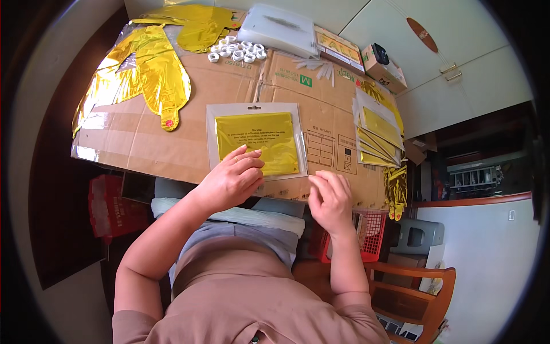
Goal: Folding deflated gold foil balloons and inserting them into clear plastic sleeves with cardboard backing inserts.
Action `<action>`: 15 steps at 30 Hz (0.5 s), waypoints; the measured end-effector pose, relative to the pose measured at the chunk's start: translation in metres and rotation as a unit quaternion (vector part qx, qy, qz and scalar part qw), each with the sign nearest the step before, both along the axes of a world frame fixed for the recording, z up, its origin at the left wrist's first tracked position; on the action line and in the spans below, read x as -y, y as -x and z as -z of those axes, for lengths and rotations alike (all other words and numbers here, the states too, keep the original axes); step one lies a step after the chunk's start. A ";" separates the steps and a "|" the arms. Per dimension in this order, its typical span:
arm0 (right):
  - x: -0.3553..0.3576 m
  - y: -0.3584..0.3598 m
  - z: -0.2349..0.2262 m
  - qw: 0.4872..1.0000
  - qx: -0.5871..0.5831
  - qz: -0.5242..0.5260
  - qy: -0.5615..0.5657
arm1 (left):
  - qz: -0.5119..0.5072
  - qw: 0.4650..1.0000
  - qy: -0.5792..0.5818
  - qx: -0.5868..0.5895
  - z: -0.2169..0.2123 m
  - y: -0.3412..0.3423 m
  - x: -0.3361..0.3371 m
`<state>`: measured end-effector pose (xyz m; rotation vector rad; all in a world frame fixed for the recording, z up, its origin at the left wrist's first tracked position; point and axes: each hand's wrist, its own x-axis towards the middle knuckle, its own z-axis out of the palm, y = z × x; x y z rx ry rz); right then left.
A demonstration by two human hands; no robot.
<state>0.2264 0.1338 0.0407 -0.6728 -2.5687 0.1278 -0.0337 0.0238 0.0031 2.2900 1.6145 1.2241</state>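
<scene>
Head view: I see the flat packet (258, 129) at the near middle of the cardboard (235, 92), apparently already filled with gold foil (269, 157); whether it is sealed I can't tell. My left hand (234, 178) is loosely curled over its near edge, gripping nothing visible. My right hand (332, 200) has fingertips drawn together beside the near right corner, perhaps pinching something; I can't tell. Similar packets (375, 135) at right seem done; loose foil balloons (163, 77), far left, look unpacked.

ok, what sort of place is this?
Probably a room at home used as a small work area: a gold foil packet lies on a cardboard-covered surface, with a wooden chair and pale cabinet doors nearby.
</scene>
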 end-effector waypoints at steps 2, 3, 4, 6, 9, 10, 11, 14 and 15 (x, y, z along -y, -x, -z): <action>0.005 -0.009 -0.004 0.998 0.012 -0.060 0.017 | 0.015 1.000 0.009 0.004 -0.001 0.001 0.001; 0.006 -0.010 -0.005 0.998 0.030 -0.063 0.010 | 0.026 1.000 0.012 0.004 -0.003 0.002 0.002; 0.008 -0.010 -0.007 0.997 0.047 -0.067 0.003 | 0.035 0.999 0.015 0.004 -0.006 0.003 0.002; 0.006 -0.012 -0.002 0.994 0.069 -0.079 -0.018 | 0.065 0.997 0.033 -0.017 -0.011 0.007 0.004; 0.001 -0.015 0.019 0.991 0.056 -0.093 -0.078 | 0.069 0.992 0.042 -0.096 -0.037 0.011 0.014; 0.001 -0.014 0.020 0.990 0.049 -0.096 -0.088 | 0.063 0.989 0.043 -0.130 -0.047 0.013 0.018; 0.001 -0.013 0.021 0.990 0.041 -0.098 -0.097 | 0.051 0.989 0.056 -0.126 -0.051 0.015 0.024; 0.004 -0.010 0.015 0.990 0.032 -0.093 -0.104 | 0.007 0.987 0.084 -0.138 -0.049 0.027 0.050; 0.006 -0.009 0.013 0.990 0.031 -0.093 -0.101 | -0.014 0.986 0.075 -0.149 -0.040 0.033 0.058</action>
